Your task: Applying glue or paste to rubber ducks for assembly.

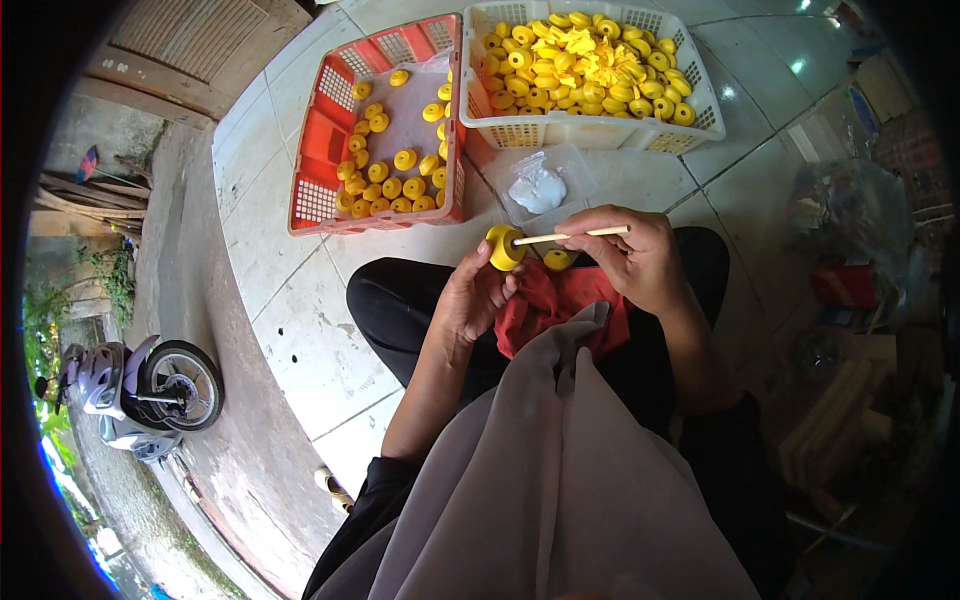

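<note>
My left hand (470, 298) grips a yellow yo-yo-shaped piece (504, 252) between thumb and fingers, above my lap. A thin pale wooden stick (585, 237) is pinched in my right hand (645, 258). One end of the stick meets the dark centre of the yellow piece; whether it goes inside I cannot tell. Beneath my hands a red cloth (535, 308) lies bunched on my lap, with another yellow piece (557, 260) just beyond it. Past my hands stands a clear plastic tub (582, 172) holding a white lump in a plastic bag (537, 190).
A red crate (318, 140) with spaced-out yellow pieces stands ahead on the left. Beside it, a white crate (590, 132) is heaped with yellow pieces and has yellow scraps on top. Wood pieces and plastic bags (850, 215) clutter the right. A motorbike (140, 390) is parked outside, left.
</note>
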Demonstrator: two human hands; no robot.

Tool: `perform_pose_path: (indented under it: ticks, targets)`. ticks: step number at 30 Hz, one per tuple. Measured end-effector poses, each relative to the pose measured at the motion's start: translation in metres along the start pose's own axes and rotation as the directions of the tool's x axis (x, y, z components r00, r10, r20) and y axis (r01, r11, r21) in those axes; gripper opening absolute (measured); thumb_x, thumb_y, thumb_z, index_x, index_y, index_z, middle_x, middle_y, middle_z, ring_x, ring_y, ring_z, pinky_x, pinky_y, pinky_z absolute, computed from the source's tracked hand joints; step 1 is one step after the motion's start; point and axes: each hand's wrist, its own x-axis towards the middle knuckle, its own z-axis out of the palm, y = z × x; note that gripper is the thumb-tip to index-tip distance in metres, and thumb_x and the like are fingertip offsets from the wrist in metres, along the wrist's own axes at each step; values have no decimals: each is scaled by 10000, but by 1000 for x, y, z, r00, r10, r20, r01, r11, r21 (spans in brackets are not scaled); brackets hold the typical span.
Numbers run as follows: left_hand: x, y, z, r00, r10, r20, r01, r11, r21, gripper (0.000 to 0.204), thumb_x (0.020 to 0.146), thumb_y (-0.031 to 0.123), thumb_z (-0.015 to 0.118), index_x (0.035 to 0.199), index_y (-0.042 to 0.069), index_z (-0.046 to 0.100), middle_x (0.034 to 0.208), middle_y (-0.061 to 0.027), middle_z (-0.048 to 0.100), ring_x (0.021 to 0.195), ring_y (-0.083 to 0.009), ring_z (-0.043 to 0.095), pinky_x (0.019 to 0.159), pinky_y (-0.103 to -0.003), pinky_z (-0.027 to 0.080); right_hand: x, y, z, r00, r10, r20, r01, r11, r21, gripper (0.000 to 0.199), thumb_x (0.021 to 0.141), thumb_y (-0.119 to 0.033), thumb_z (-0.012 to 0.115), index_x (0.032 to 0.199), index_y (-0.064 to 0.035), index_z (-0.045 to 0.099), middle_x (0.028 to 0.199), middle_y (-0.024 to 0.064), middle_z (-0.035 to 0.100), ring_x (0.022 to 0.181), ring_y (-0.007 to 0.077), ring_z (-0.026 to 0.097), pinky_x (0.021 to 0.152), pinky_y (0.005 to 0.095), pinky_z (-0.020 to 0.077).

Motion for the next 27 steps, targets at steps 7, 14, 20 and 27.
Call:
perform_pose_path:
  ticks: [7, 14, 20, 27]
  targets:
    - [2, -1, 2, 1000, -19, -5, 19, 999, -41, 458, 846, 332, 599, 1145, 9, 473, 973, -138, 560, 809, -193, 570, 699, -227, 523, -1, -1, 3, 998, -52, -22, 52, 999, -3, 87, 835, 76, 538, 888, 59, 605, 844, 131, 655, 784, 169, 655, 694, 245, 528]
    - [5, -2, 4, 999, -50, 6, 50, 996, -80, 459, 840, 325, 606, 1138, 2, 475, 976, -145, 551, 811, -199, 561, 680, -221, 526, -7, 5, 3, 995, -64, -76, 67, 997, 42, 95, 837, 80, 536, 912, 65, 593, 844, 145, 647, 784, 186, 658, 707, 261, 537]
    - [10, -7, 7, 998, -64, 6, 65, 996, -58, 459, 831, 320, 615, 1137, 7, 477, 968, -148, 549, 804, -199, 550, 679, -218, 521, -14, 3, -2, 998, -40, -51, 40, 999, 4, 103, 843, 90, 519, 925, 78, 580, 886, 156, 639, 818, 198, 653, 747, 270, 536]
    - [22, -13, 9, 995, -83, 63, 87, 995, -56, 455, 845, 301, 603, 1155, -5, 473, 1029, -149, 566, 857, -196, 586, 705, -223, 528, -24, 12, -8, 989, -7, -145, 13, 999, 44, 104, 845, 94, 515, 929, 77, 574, 894, 151, 634, 819, 197, 649, 758, 279, 538]
